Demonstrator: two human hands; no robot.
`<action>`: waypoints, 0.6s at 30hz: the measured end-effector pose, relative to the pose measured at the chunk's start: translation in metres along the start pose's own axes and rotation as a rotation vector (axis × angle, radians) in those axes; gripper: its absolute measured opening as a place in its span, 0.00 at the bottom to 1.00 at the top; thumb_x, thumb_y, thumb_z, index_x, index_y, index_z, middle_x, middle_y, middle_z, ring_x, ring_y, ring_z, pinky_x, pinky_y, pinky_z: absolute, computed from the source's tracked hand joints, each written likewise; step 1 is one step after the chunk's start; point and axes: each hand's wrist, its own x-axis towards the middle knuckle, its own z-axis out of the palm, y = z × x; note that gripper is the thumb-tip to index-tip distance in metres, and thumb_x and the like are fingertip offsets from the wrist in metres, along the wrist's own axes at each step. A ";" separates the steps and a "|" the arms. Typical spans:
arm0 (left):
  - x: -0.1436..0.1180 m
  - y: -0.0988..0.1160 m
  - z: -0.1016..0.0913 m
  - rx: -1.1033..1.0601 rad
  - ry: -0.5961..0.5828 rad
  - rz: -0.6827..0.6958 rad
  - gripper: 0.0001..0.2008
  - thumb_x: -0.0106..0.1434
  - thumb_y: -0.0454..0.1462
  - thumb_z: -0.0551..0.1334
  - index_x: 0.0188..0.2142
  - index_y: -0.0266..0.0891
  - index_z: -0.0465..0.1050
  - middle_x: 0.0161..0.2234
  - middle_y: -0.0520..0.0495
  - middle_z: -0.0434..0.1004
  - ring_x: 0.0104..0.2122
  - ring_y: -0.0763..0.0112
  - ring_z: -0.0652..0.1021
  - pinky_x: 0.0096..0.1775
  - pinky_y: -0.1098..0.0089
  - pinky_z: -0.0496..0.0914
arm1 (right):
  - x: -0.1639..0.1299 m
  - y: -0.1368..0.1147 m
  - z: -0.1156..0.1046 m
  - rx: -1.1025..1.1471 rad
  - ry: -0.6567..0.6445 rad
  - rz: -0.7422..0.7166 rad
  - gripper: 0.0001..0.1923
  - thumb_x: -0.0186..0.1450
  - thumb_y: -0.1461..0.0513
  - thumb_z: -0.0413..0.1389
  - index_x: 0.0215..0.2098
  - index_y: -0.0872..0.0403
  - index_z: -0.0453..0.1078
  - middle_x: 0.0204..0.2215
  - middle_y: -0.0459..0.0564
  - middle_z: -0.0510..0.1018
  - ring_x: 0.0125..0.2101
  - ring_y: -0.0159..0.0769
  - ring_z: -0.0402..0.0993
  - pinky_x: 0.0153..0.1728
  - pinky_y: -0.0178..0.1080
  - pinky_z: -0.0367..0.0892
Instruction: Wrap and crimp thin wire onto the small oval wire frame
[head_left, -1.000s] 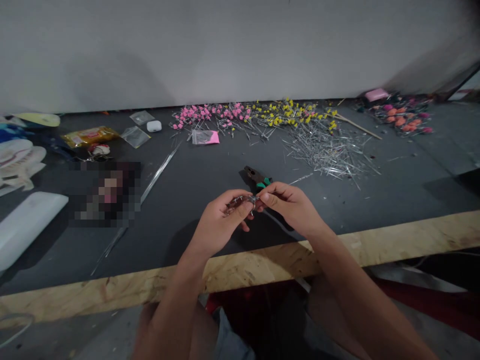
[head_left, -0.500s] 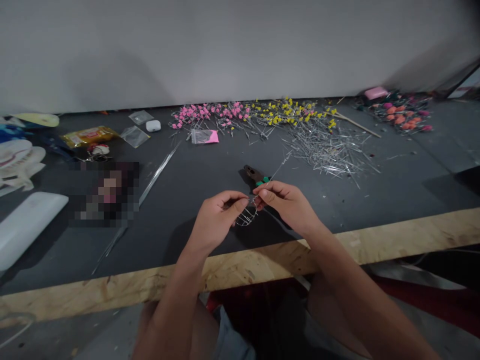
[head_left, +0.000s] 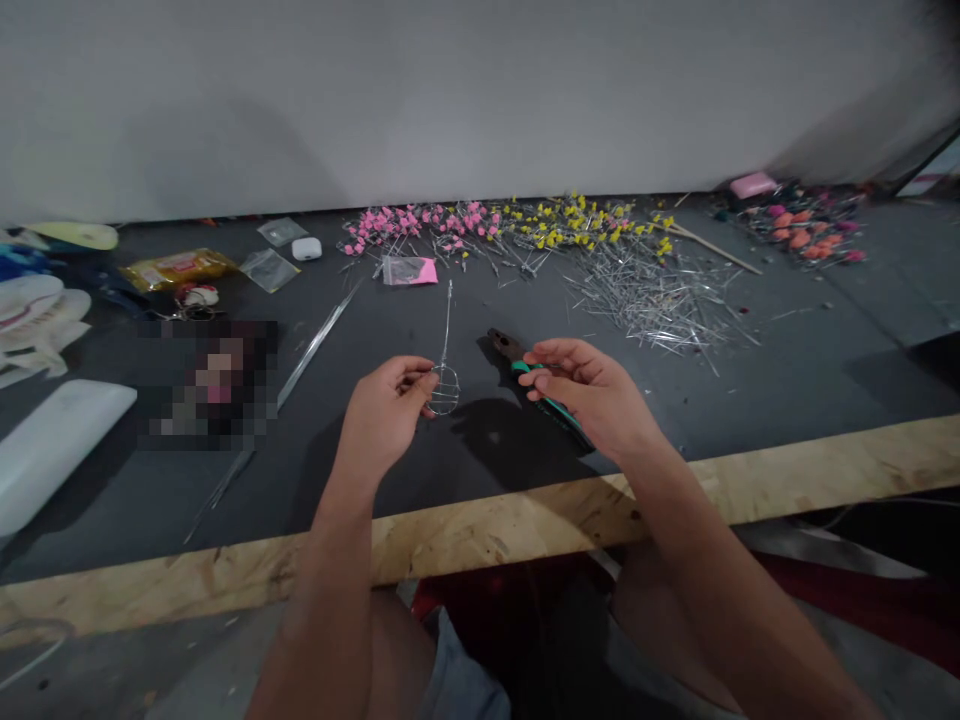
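My left hand (head_left: 388,408) pinches a small wire piece (head_left: 445,373): a coiled loop at the bottom with a straight stem pointing up and away. My right hand (head_left: 586,392) hovers a short way to the right, fingers loosely curled and holding nothing. It sits just over the green-handled pliers (head_left: 529,377) that lie on the dark table (head_left: 375,330); whether it touches them I cannot tell.
A heap of cut wire pins (head_left: 656,300) lies beyond my right hand. Pink-tipped stems (head_left: 409,226) and yellow-tipped stems (head_left: 574,222) line the back edge. Long wire rods (head_left: 300,362), plastic bags, a white case (head_left: 52,440) and a blurred patch sit left. A wooden edge (head_left: 525,530) runs near me.
Both hands were joined on the wire piece. Now my right hand has let go and moved right over the pliers, while my left carried the wire left, its stem turned upright.
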 end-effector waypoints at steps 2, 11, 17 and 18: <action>0.004 -0.004 -0.002 0.125 -0.039 0.009 0.12 0.57 0.41 0.60 0.39 0.38 0.73 0.32 0.46 0.77 0.24 0.72 0.75 0.28 0.71 0.68 | -0.004 0.000 0.006 0.013 -0.043 -0.015 0.13 0.55 0.64 0.62 0.39 0.51 0.69 0.41 0.47 0.76 0.38 0.32 0.76 0.38 0.37 0.74; 0.009 -0.009 -0.005 0.473 -0.089 0.052 0.11 0.59 0.41 0.58 0.39 0.41 0.74 0.35 0.44 0.79 0.35 0.61 0.77 0.37 0.66 0.66 | -0.029 -0.009 0.035 0.134 -0.241 -0.026 0.19 0.57 0.65 0.61 0.45 0.44 0.67 0.49 0.46 0.74 0.47 0.36 0.73 0.44 0.39 0.74; 0.011 -0.007 -0.007 0.644 -0.029 0.009 0.15 0.60 0.43 0.56 0.43 0.39 0.72 0.41 0.41 0.75 0.38 0.60 0.74 0.40 0.63 0.65 | -0.036 -0.012 0.034 0.291 -0.355 0.031 0.21 0.61 0.62 0.58 0.52 0.43 0.66 0.52 0.46 0.73 0.50 0.38 0.72 0.39 0.39 0.76; 0.011 -0.006 -0.007 0.642 -0.030 0.011 0.16 0.60 0.43 0.55 0.44 0.39 0.71 0.42 0.41 0.74 0.38 0.60 0.74 0.40 0.63 0.65 | -0.037 -0.013 0.034 0.299 -0.365 0.052 0.20 0.61 0.61 0.57 0.52 0.43 0.66 0.52 0.47 0.72 0.50 0.39 0.72 0.38 0.39 0.76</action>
